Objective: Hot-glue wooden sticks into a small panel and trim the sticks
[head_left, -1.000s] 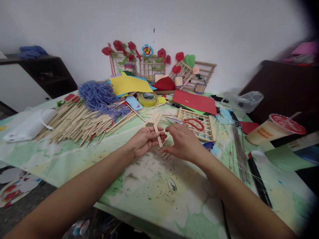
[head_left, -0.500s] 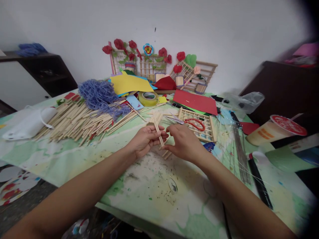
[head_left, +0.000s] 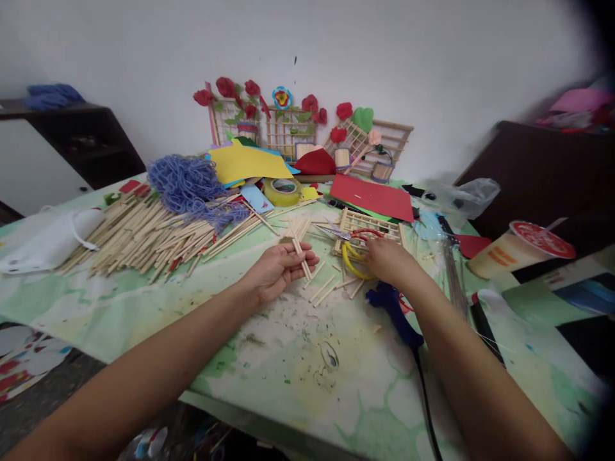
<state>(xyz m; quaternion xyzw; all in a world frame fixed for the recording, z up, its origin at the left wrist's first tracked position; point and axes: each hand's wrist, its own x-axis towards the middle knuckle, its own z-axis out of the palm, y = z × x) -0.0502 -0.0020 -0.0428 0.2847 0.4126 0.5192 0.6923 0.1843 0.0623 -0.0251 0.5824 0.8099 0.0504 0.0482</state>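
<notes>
My left hand (head_left: 284, 272), palm up, pinches several short wooden sticks (head_left: 302, 258) between thumb and fingers. My right hand (head_left: 391, 261) is over the handles of the red-handled scissors (head_left: 368, 234) and a yellow-handled tool (head_left: 354, 261); its fingertips are mostly hidden, so whether it grips either is unclear. Loose short sticks (head_left: 324, 291) lie on the table between the hands. Beneath my right wrist rests a dark blue glue gun (head_left: 396, 315) with a black cord. A small stick lattice (head_left: 358, 221) sits just behind the scissors.
To the left lie a large heap of sticks (head_left: 129, 240), blue yarn (head_left: 182, 182) and a white mask (head_left: 52, 242). Coloured paper (head_left: 372, 196) and a tape roll (head_left: 282, 191) are further back. Finished lattices with paper flowers (head_left: 291, 131) lean on the wall. A drink cup (head_left: 519, 248) stands right.
My right hand has left the sticks in my left hand and moved right to the scissors, uncovering loose sticks and the glue gun. My left hand still holds its sticks.
</notes>
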